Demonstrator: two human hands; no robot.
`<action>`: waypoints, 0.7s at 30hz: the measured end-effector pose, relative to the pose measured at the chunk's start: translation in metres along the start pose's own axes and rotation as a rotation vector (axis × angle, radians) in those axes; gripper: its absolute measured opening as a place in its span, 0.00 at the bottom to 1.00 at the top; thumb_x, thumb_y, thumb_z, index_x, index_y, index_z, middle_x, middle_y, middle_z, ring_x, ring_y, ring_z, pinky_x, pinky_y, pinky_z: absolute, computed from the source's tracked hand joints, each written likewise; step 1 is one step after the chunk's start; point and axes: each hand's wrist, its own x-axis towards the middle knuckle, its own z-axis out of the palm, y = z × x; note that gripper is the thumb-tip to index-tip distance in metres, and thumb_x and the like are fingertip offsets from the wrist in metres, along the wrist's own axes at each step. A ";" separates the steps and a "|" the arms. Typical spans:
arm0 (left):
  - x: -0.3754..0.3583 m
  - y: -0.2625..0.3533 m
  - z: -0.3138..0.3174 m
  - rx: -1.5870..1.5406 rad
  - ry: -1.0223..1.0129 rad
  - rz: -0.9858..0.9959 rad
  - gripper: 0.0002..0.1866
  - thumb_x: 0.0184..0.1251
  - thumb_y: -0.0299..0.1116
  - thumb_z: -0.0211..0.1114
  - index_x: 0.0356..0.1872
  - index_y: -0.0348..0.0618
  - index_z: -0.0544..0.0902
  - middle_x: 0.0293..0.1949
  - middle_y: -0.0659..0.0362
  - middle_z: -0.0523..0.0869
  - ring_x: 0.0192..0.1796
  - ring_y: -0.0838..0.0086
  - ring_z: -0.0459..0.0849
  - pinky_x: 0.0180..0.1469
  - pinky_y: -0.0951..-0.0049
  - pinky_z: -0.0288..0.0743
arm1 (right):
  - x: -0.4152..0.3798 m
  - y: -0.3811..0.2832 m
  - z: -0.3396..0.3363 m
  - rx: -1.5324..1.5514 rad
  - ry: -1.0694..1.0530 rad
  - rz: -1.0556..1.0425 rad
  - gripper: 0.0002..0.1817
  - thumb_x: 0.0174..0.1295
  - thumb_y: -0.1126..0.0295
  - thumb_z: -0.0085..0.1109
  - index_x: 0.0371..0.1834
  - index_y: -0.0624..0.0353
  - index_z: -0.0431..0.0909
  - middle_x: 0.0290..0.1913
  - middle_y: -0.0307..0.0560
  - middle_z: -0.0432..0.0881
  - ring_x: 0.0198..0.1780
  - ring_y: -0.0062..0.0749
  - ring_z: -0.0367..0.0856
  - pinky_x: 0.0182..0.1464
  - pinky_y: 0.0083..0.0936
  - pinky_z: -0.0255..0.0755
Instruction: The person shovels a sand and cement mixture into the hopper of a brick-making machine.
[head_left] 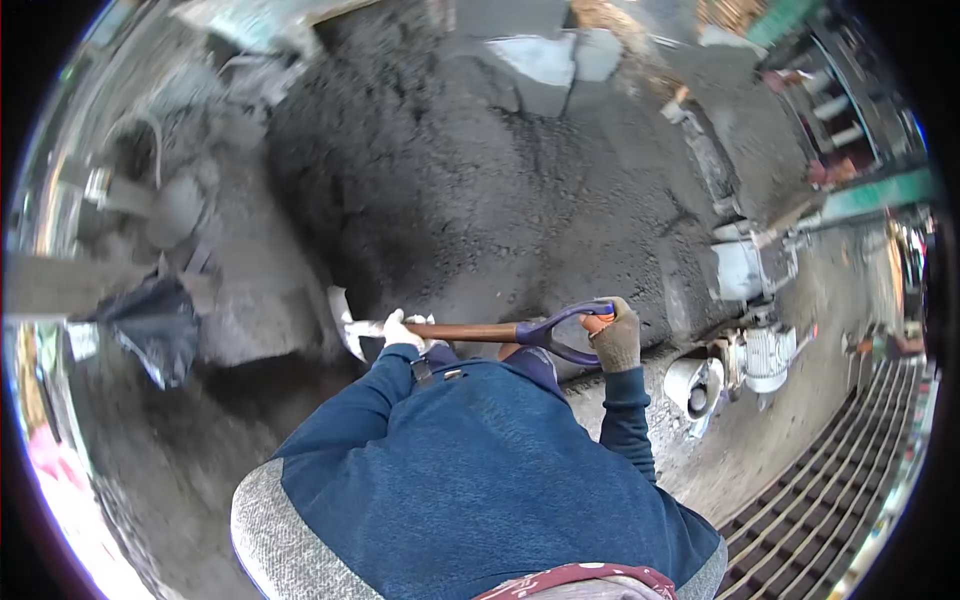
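Note:
A shovel (478, 333) with a brown wooden shaft and a purple D-shaped handle lies across the front of my body, its blade (346, 322) toward the left. My left hand (402, 331), in a white glove, is closed round the lower shaft close to the blade. At the other end, my right hand (614, 334) grips the purple handle; its glove is grey-brown with orange at the fingers. Directly beyond the shovel spreads a large heap of dark, loose, soil-like material (470, 190).
To my right stands a grey motor (768, 358) beside a round white housing (693, 388). A metal grating (830, 490) covers the lower right. Black plastic (150, 325) hangs off a beam (60, 285) on the left. Pale slabs (540, 62) edge the heap's far side.

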 end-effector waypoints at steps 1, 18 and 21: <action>0.008 0.007 -0.002 -0.013 0.008 0.005 0.15 0.72 0.45 0.58 0.30 0.46 0.71 0.21 0.59 0.72 0.25 0.62 0.74 0.45 0.46 0.82 | 0.001 -0.012 0.007 0.017 -0.038 -0.001 0.18 0.50 0.71 0.75 0.44 0.64 0.82 0.35 0.44 0.87 0.37 0.25 0.84 0.43 0.24 0.79; -0.103 0.010 0.030 0.550 -0.779 -0.052 0.17 0.70 0.47 0.62 0.42 0.43 0.83 0.32 0.56 0.87 0.34 0.67 0.85 0.40 0.62 0.79 | 0.079 -0.021 0.267 0.207 -0.712 0.996 0.28 0.70 0.46 0.59 0.61 0.58 0.74 0.42 0.45 0.83 0.37 0.38 0.83 0.42 0.42 0.82; -0.156 0.005 0.051 1.223 -0.510 0.506 0.23 0.74 0.52 0.61 0.52 0.41 0.85 0.39 0.55 0.89 0.41 0.71 0.86 0.45 0.68 0.80 | 0.173 0.178 0.370 0.406 -0.893 0.601 0.17 0.69 0.50 0.59 0.41 0.52 0.79 0.36 0.40 0.82 0.38 0.37 0.82 0.45 0.40 0.78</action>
